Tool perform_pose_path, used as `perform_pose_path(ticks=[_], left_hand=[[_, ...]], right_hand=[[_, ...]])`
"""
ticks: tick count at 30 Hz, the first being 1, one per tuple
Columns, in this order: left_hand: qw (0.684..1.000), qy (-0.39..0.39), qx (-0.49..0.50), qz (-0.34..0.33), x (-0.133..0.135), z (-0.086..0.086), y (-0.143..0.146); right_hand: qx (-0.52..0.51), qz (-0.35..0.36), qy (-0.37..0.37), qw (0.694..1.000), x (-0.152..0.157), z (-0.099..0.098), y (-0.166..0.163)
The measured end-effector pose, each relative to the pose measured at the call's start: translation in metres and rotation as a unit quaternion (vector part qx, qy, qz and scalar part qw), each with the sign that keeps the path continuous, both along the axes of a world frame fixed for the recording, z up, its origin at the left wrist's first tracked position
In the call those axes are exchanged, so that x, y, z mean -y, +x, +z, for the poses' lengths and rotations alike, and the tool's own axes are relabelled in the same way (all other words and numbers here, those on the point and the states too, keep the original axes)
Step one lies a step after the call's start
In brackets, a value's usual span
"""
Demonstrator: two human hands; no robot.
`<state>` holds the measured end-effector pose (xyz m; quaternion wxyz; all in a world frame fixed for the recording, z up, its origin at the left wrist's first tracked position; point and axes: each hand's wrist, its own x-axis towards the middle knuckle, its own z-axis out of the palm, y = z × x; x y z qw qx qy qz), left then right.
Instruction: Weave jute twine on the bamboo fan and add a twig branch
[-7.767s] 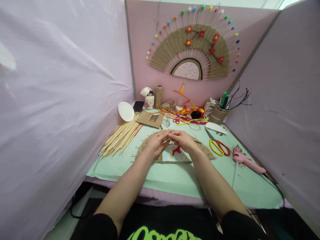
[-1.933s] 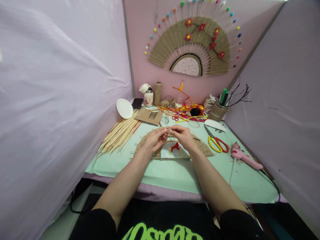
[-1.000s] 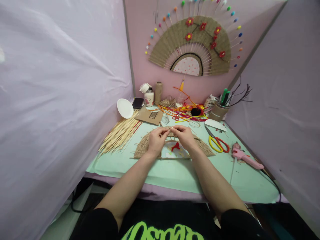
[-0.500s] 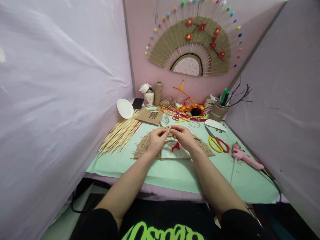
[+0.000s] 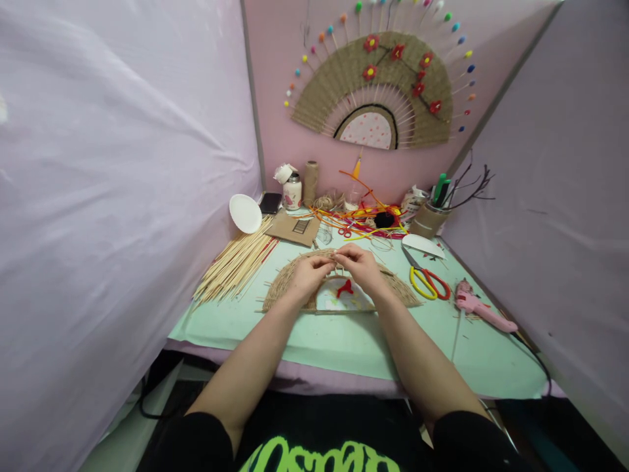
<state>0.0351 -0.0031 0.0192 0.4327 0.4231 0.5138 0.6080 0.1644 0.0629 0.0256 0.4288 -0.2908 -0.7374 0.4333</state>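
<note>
A half-round fan (image 5: 284, 288) woven of brown twine over thin sticks lies on the table, its straight edge toward me. A white half-circle panel (image 5: 351, 301) with pale coloured marks fills its middle. On that panel rests a red fuzzy piece (image 5: 345, 287). My left hand (image 5: 310, 274) and my right hand (image 5: 360, 263) meet over the upper middle of the fan, fingertips pinched close together. Whatever small thing they hold is too hidden to name.
Thin sticks (image 5: 240, 265) lie at left beside a cardboard piece (image 5: 295, 229). Scissors (image 5: 426, 278) and a pink glue gun (image 5: 484, 309) are at right. Coloured pipe cleaners (image 5: 363, 221) tangle at the back. A finished fan (image 5: 319, 98) hangs on the wall.
The small white bit seen upright between my fingertips is now mostly out of sight. My left hand has turned slightly, its fingers lower over the fan. The fan has not visibly moved.
</note>
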Motion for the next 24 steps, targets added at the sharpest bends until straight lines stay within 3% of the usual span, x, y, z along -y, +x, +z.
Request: perform_pose_path(ticks=[2,4,8,11,15,24], left_hand=[[0.998,0.016,-0.047,0.037,0.000,0.001,0.000],[0.994,0.039,-0.079,0.066,0.000,0.001,0.000],[0.982,0.085,-0.140,0.089,-0.001,-0.005,0.001],[0.975,0.106,-0.168,0.100,-0.001,-0.009,0.000],[0.974,0.111,-0.171,0.097,-0.002,-0.010,-0.001],[0.986,0.101,-0.079,0.110,-0.005,-0.007,-0.005]], right_hand=[[0.080,-0.055,0.147,0.984,0.001,-0.001,0.000],[0.162,-0.083,0.247,0.952,0.002,-0.003,0.000],[0.258,-0.106,0.343,0.897,0.008,-0.003,-0.002],[0.278,-0.116,0.373,0.877,0.011,-0.002,-0.002],[0.276,-0.113,0.381,0.875,0.012,0.000,-0.002],[0.162,-0.093,0.319,0.929,0.002,-0.006,0.001]])
